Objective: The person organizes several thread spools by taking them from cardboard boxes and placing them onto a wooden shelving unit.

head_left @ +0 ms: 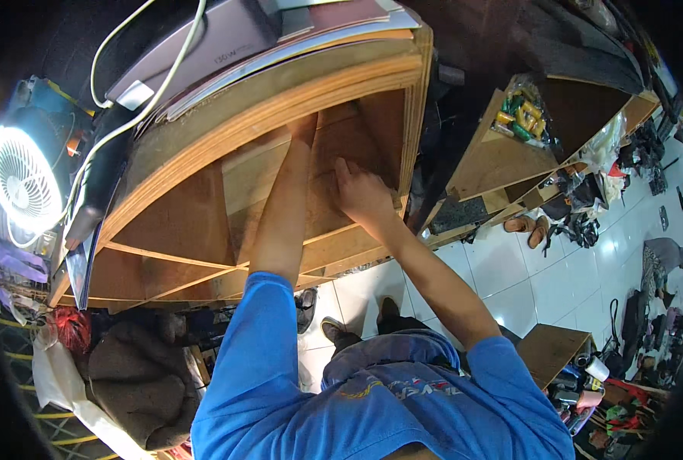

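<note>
Both my arms reach into a wooden cabinet (pixel 414 92) with open compartments. My left hand (pixel 303 126) is mostly hidden behind the cabinet's thick top edge; only the part near the wrist shows, so its fingers and anything in them cannot be seen. My right hand (pixel 363 195) is lower, at the right compartment, close to its brown inner panel (pixel 328 180). Its fingers are partly bent with the tips pointing up and inward, and nothing shows between them. Whether they touch the panel cannot be told.
A grey box-shaped device (pixel 219 38), papers (pixel 341 40) and a white cable (pixel 177 73) lie on the cabinet. At left glows a white fan (pixel 26 178). Another wooden unit (pixel 502 165) at right holds a bag of green and yellow spools (pixel 522 119). Sandals (pixel 537 230) lie on the tiles.
</note>
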Demonstrator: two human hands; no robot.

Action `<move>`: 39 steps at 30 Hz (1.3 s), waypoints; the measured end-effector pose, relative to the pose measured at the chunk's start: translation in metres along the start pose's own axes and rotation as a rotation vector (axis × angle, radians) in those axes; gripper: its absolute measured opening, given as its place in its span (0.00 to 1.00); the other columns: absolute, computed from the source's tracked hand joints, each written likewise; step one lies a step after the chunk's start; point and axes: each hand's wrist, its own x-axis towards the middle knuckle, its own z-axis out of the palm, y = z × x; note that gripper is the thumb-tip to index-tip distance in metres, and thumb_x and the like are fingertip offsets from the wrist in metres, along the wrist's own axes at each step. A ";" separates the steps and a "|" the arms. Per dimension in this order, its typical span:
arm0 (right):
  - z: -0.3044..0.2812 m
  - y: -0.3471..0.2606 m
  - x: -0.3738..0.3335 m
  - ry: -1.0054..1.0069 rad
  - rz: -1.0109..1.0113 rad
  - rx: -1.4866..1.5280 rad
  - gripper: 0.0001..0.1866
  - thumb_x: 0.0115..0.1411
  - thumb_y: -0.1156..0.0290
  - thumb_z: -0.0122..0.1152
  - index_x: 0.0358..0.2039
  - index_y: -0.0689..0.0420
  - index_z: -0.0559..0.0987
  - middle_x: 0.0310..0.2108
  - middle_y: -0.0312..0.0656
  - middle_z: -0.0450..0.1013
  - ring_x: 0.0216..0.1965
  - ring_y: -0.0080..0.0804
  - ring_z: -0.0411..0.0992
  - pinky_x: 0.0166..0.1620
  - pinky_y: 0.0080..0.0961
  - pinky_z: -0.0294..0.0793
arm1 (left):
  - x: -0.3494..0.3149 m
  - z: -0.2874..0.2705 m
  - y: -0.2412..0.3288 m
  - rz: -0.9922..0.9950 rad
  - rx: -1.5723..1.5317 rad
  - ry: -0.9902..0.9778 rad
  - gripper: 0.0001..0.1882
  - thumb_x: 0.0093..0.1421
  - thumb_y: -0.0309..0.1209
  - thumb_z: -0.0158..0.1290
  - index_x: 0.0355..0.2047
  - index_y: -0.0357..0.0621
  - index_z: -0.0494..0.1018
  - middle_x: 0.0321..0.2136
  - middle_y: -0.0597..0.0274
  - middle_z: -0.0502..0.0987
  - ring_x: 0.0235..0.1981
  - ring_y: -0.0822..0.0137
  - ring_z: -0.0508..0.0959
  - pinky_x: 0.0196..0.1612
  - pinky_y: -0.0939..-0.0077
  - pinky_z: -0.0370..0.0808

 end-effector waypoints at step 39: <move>0.029 -0.212 -0.159 -0.977 -0.425 0.878 0.09 0.58 0.78 0.52 0.39 0.64 0.74 0.32 0.44 0.76 0.37 0.26 0.75 0.40 0.21 0.74 | -0.372 -0.452 0.219 -1.156 0.249 0.583 0.10 0.57 0.25 0.49 0.39 0.38 0.74 0.25 0.63 0.75 0.26 0.75 0.75 0.31 0.79 0.73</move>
